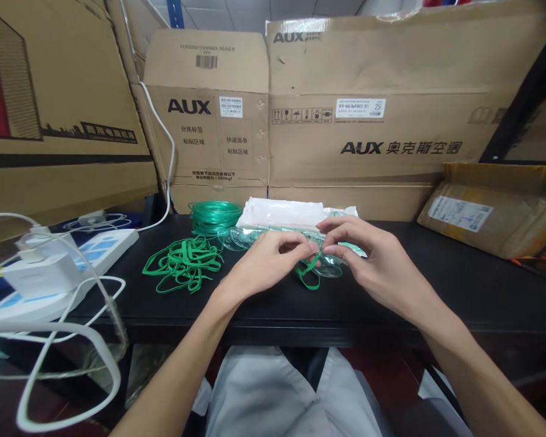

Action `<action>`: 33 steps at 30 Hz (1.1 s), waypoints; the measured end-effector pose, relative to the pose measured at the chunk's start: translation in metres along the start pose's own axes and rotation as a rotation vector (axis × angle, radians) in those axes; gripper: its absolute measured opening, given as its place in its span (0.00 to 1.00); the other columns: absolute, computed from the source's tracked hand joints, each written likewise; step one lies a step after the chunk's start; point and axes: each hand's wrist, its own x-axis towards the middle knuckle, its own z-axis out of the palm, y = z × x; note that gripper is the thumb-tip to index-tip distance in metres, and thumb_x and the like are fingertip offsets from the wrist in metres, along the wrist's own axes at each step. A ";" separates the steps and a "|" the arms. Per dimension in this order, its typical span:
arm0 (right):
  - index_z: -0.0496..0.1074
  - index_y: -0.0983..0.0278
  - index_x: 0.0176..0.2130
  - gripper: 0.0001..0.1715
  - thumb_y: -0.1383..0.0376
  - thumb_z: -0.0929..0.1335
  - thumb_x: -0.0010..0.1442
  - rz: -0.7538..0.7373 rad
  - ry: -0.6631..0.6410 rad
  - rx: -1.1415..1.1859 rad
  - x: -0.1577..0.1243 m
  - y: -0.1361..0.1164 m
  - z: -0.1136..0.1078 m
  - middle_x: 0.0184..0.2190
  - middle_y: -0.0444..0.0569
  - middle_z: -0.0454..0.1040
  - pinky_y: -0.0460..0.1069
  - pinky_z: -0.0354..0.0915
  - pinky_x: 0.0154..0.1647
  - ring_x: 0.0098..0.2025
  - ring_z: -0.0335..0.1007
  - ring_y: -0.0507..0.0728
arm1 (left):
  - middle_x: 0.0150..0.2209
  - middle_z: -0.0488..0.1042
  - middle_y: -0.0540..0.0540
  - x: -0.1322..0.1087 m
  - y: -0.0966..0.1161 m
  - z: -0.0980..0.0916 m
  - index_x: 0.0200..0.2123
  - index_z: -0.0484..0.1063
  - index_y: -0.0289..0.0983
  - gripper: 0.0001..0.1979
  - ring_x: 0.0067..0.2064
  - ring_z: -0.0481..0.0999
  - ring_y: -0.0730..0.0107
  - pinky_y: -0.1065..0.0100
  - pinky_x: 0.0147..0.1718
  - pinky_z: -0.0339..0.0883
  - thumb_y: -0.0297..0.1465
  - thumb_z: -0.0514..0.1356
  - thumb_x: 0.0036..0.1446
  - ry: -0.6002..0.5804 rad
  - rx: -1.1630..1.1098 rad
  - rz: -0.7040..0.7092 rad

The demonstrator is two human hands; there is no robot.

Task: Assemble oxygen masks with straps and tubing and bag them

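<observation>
On the left, a glossy white power strip (102, 250) lay among smooth, looping cables. Next came a limp tangle of flat green bands (186, 262), and beyond it a round coil of shiny green tubing (215, 216). In the middle, the left hand (266, 261) pinched a green strap (310, 285), its loop near a curved, clear plastic shell (332, 269). There was the right hand (373, 246), fingertips narrow beside the strap, their hold impossible to tell! Far right sat a creased, taped carton (505, 209).
</observation>
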 end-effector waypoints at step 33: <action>0.67 0.54 0.59 0.29 0.56 0.74 0.60 0.353 -0.238 0.300 -0.002 0.015 -0.004 0.50 0.50 0.76 0.56 0.76 0.45 0.46 0.78 0.61 | 0.32 0.76 0.52 -0.002 -0.001 -0.006 0.33 0.79 0.37 0.21 0.34 0.70 0.69 0.70 0.33 0.61 0.44 0.53 0.68 0.017 0.077 0.012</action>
